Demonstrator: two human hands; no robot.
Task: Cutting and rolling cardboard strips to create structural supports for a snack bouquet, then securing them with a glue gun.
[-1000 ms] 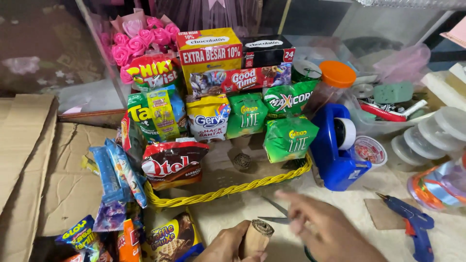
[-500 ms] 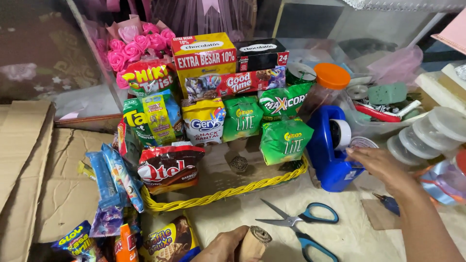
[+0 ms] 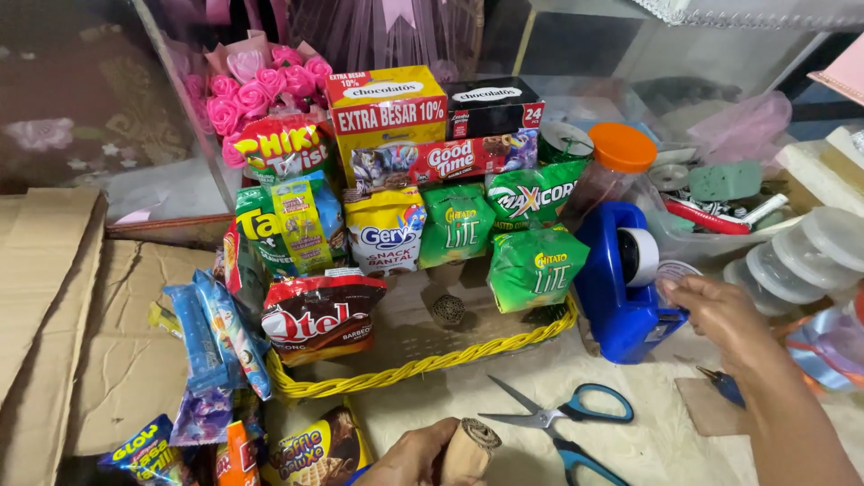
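L→R. Yellow wicker basket (image 3: 423, 373) w/ snack packs sits mid-counter, pink paper roses (image 3: 252, 90) behind it. Left hand (image 3: 414, 459) at bottom edge, grip clenched round a rolled cardboard tube (image 3: 468, 448); tube's long axis tilts up and to the right, open corrugated end up, pointing roughly toward the basket front rim. Scissors (image 3: 562, 423) w/ blue handles lie flat on the counter (image 3: 648, 450) just right of the tube, blades pointing left, untouched. Blue tape dispenser (image 3: 621, 297) stands right of the basket, tape roll facing right. Right hand (image 3: 711, 315) is at the dispenser's cutter end, fingertips touching the tape there; grip looks like a light pinch, can't tell if tape is actually held. So tape lies directly left of the right hand, which is far nearer to it; tube sits well apart, down-left. Stacked clear lids (image 3: 810, 256) far right.
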